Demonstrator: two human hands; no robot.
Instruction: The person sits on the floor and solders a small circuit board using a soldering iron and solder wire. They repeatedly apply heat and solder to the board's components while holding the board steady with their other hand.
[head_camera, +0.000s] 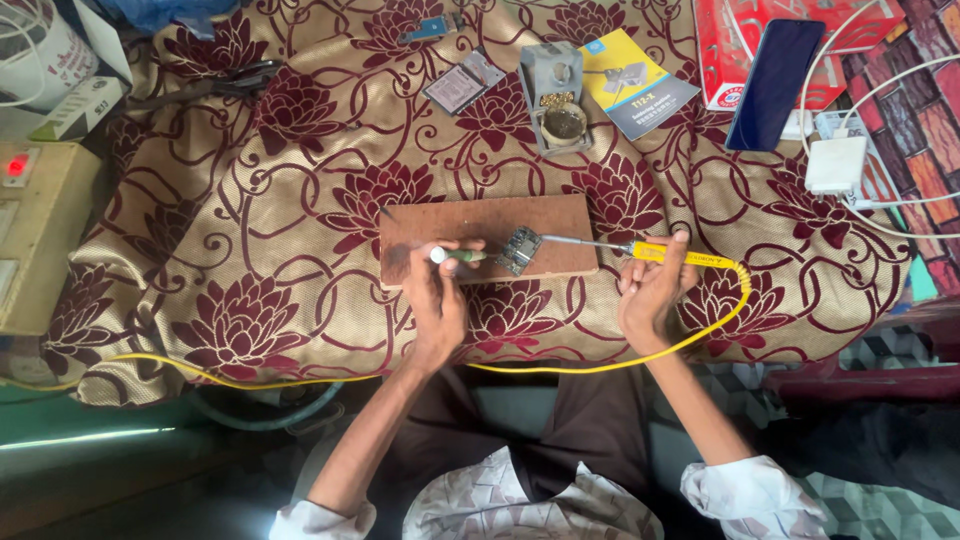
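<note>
Item one: right hand (652, 285), grip closed around the yellow handle of a soldering iron (640, 249), whose metal tip reaches left to a small circuit board (519, 249) lying on a brown wooden board (487, 232). Item two: left hand (437, 296), grip closed on a slim green-and-white tool (455, 255) pointed at the same circuit board (tool's kind unclear). Surroundings: floral maroon-and-gold cloth (250, 230) over the surface, grey iron stand (555, 95) beyond the board, dark phone (775, 82) and white charger (836, 164) to the right.
</note>
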